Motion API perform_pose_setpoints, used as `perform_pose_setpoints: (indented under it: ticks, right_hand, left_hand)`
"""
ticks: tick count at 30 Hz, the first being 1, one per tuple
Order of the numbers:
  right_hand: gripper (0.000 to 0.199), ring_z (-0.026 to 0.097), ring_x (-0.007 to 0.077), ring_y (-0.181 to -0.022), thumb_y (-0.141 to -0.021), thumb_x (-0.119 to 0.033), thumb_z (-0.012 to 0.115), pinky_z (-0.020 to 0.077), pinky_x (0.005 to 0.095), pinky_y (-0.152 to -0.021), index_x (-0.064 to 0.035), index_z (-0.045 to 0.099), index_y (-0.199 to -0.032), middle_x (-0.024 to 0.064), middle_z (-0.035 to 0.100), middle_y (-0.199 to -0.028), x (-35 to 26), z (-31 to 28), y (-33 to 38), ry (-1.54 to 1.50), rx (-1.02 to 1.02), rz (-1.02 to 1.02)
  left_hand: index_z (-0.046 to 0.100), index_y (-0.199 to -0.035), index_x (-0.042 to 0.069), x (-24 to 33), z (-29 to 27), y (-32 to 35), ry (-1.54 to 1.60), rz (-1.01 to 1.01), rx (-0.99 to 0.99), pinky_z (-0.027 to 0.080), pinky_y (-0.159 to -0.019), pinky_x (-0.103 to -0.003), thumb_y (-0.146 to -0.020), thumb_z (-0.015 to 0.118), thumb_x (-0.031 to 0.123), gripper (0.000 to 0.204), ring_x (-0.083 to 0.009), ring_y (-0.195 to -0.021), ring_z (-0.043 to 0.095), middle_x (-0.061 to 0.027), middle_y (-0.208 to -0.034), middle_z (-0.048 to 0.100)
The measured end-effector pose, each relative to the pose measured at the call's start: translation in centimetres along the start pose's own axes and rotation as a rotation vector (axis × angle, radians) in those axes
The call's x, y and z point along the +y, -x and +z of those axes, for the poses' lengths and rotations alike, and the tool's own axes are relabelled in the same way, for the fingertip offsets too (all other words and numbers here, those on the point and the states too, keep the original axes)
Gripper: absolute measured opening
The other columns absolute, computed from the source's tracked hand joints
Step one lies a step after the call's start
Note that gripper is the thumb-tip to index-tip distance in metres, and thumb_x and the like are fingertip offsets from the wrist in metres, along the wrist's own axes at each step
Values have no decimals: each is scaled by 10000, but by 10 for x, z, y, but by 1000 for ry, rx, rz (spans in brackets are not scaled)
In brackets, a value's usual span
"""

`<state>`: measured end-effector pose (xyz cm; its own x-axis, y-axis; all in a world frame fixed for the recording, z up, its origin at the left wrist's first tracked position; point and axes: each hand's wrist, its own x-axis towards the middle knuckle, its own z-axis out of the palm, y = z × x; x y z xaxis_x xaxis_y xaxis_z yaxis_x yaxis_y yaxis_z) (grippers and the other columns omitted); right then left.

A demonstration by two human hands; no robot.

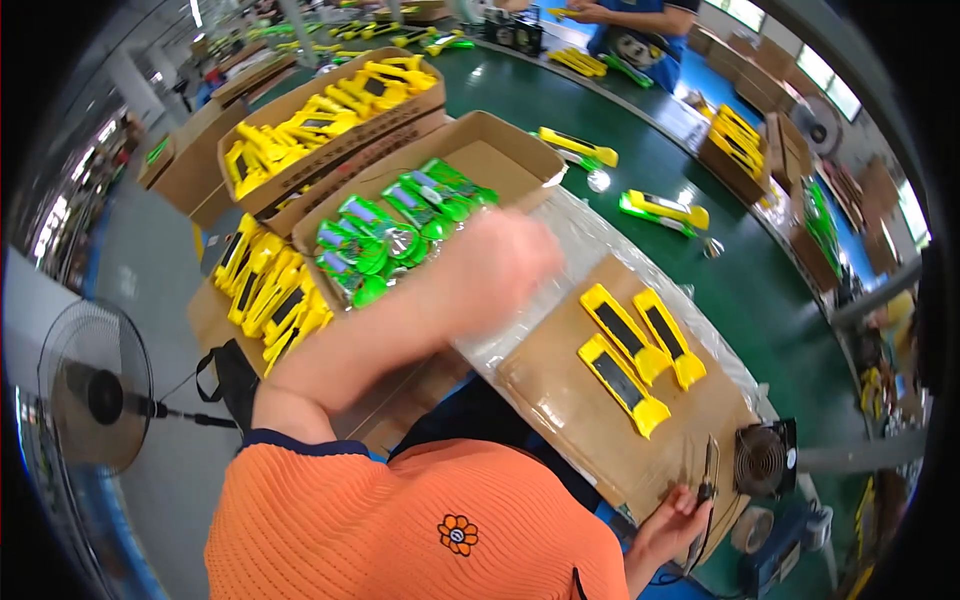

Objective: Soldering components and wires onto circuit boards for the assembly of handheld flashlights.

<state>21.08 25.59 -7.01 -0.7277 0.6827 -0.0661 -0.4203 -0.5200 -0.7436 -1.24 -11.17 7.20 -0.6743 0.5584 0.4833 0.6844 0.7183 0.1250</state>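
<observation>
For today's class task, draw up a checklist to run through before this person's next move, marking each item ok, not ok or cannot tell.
1. Thin tool gripped: ok, in the right hand.
2. Tool's tip clear of the three yellow pieces: ok, there is a visible gap.
3. Yellow pieces unstacked: ok, they lie side by side on the cardboard sheet.
4. Left hand steadying one of those three: not ok, it is well away from them.
5. Left hand empty: cannot tell, it is blurred.
6. Small black fan unit running: cannot tell from a still picture.
</observation>
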Motion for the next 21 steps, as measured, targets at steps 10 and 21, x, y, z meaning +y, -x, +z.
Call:
perform_pose_setpoints:
  ticks: [10,21]
  right_hand:
    - [236,412,121,-666,-1020,-217,541,502,339,-871,-74,482,-843,-8,374,-679,-10,17,-1,0,50,-83]
    - [125,572,194,-698,-970,-51,569,521,448,-870,-59,444,-967,73,534,-764,3,16,-1,-44,9,-23]
  left_hand:
    - [714,-1073,116,-280,54,-63,-13,-122,-548,537,-829,-456,-720,627,-31,393,-343,-997,657,-154,-1029,697]
    - [739,-907,63,-309,67,-16,-46,-112,-575,531,-811,-432,-600,691,-27,323,-366,-919,646,-190,-902,676]
